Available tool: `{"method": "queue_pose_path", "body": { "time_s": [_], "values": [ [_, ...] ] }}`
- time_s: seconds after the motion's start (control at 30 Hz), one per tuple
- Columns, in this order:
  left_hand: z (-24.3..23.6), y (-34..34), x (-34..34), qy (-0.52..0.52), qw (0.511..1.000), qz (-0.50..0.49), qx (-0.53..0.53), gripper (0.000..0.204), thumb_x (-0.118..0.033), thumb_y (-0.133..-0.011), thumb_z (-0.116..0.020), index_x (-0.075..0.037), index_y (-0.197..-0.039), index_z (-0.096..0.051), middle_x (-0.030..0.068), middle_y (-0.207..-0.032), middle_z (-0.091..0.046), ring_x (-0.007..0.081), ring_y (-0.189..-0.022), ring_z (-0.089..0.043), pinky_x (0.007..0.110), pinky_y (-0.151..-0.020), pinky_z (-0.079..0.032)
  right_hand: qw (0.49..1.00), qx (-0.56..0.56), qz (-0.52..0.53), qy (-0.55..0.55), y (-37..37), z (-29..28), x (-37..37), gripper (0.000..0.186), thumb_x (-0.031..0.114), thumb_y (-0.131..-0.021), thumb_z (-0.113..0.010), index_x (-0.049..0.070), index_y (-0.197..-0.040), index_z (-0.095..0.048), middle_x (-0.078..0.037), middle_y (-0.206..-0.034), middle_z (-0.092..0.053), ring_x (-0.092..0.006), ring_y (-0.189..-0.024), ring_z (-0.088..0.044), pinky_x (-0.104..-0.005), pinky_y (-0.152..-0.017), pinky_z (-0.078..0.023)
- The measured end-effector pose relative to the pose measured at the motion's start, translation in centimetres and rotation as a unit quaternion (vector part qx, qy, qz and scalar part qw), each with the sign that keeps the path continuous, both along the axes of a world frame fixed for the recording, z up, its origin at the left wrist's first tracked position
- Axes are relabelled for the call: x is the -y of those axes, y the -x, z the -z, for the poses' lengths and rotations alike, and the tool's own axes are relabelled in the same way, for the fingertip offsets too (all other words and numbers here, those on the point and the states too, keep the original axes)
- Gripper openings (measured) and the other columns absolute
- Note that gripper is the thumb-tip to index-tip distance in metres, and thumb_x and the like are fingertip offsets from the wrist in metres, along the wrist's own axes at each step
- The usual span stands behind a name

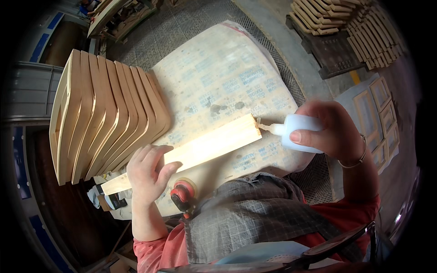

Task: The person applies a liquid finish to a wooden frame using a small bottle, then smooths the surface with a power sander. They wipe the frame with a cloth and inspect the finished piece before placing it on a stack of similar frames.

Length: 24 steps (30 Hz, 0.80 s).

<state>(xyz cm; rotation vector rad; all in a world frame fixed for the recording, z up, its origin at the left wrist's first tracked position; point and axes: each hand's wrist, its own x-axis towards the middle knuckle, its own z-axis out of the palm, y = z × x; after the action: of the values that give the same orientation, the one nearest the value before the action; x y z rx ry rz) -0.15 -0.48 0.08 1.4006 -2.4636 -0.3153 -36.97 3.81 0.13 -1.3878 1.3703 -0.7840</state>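
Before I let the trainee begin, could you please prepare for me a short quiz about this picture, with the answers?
1. Which of the two hands holds the white bottle?
2. True or false: the red-and-black tool lies on top of the wooden board.
3. Choose what stands at the left side of the covered table: (a) a stack of flat cartons; (b) a row of curved wooden frames; (c) a metal bucket.

Key
1. The right hand.
2. False; the tool is beside the board, on the person's side.
3. (b), the frames.
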Motion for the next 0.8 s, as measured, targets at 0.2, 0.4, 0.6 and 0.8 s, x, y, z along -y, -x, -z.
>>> {"method": "queue_pose_path", "body": {
  "time_s": [0.2,0.4,0.6,0.8],
  "values": [
    [1.0,-0.7,-0.3,0.089,0.993,0.017,-0.076,0.043,-0.037,-0.074,-0.077,-0.005,-0.1,-0.067,0.0114,-0.091,-0.064,0.0273,-0.076,-0.059,0.036,-0.067,-0.047,0.998,0.018,-0.031,0.043,-4.0,-1.3,-2.4,0.025,0.017,-0.082,-0.069,0.003,-0.102,-0.06,-0.011,-0.089,-0.067,-0.0233,-0.079,-0.066,-0.0325,-0.071,-0.051],
    [0.4,0.4,-4.5,-0.064,0.929,0.131,-0.34,0.058,-0.038,-0.073,-0.081,-0.002,-0.116,-0.064,0.0121,-0.111,-0.066,0.0291,-0.099,-0.064,0.037,-0.083,-0.05,0.932,0.024,-0.084,0.352,-13.8,0.1,-1.3,0.032,0.01,-0.071,-0.075,0.008,-0.098,-0.057,-0.011,-0.099,-0.064,-0.0297,-0.084,-0.061,-0.0381,-0.077,-0.047],
    [1.6,-2.8,-7.3,-0.144,0.844,0.025,-0.517,0.023,-0.013,-0.082,-0.074,-0.003,-0.1,-0.064,0.0086,-0.093,-0.064,0.0241,-0.085,-0.062,0.033,-0.075,-0.048,0.942,0.008,-0.116,0.316,-19.2,1.6,-1.0,0.051,0.04,-0.085,-0.064,0.002,-0.117,-0.053,-0.023,-0.119,-0.057,-0.0368,-0.108,-0.055,-0.0444,-0.094,-0.042],
    [3.8,-15.8,-10.1,0.071,0.698,-0.22,-0.678,0.023,-0.009,-0.093,-0.06,-0.002,-0.114,-0.054,0.0034,-0.097,-0.063,0.0116,-0.087,-0.059,0.027,-0.076,-0.049,0.843,-0.365,-0.211,0.336,-23.3,0.8,-0.2,0.079,0.052,-0.072,-0.074,0.002,-0.128,-0.05,-0.016,-0.117,-0.058,-0.0349,-0.104,-0.055,-0.0435,-0.09,-0.041]
  ]
}}
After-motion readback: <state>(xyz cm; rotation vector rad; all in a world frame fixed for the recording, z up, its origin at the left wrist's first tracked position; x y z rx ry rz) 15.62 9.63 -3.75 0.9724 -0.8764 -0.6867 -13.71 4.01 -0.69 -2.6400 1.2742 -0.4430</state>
